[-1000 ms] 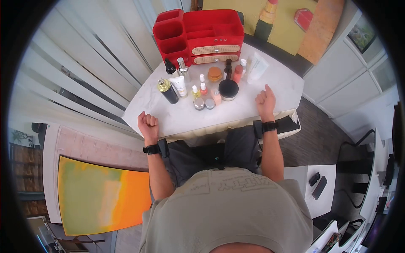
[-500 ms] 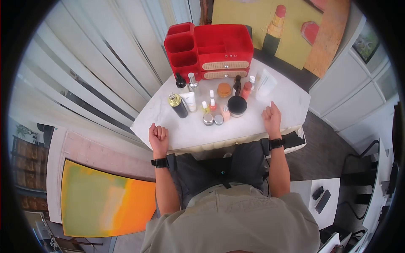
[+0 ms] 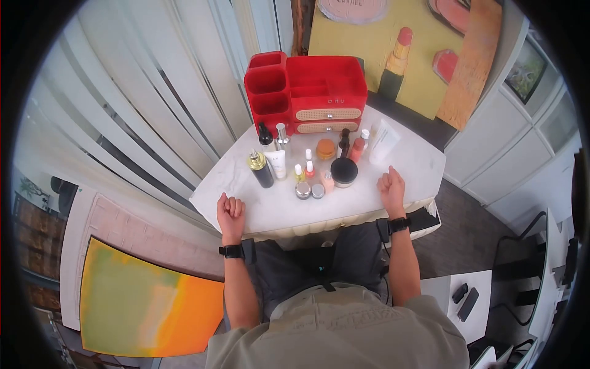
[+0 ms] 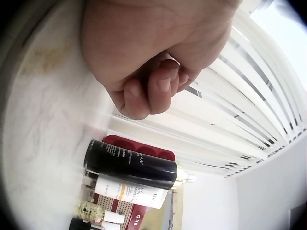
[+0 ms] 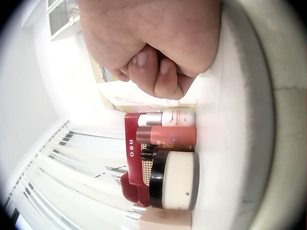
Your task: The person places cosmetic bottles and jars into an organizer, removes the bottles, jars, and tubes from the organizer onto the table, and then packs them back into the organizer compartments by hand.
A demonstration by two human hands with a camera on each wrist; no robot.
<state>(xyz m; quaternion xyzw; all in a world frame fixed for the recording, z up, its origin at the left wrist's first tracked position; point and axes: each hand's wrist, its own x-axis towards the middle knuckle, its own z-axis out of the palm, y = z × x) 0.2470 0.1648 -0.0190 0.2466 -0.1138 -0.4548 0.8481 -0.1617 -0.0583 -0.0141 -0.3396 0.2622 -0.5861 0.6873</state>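
Observation:
The left hand (image 3: 231,215) rests at the left front edge of the white table (image 3: 276,212), its fingers curled in with nothing held. The dark bottle with a gold top (image 3: 261,170) stands beyond it, beside a white tube (image 3: 278,165). At the right front, the right hand (image 3: 391,189) also lies curled and holds nothing; the black-lidded jar (image 3: 344,171) is to its left. Small bottles and jars, among them an orange jar (image 3: 326,149), stand between the hands. In the right wrist view, curled fingers (image 5: 156,79) show above a coral bottle (image 5: 172,136).
A red organizer (image 3: 329,92) with open compartments and two woven-front drawers stands at the table's back. A clear-white tube (image 3: 383,145) stands at the right. Slatted blinds (image 3: 153,80) hang on the left, and white cabinets (image 3: 491,132) are on the right.
The head view has tilted, so the table, organizer and hands appear lower in the picture. Both hands keep about the same places at the table's front, and the items have not visibly moved.

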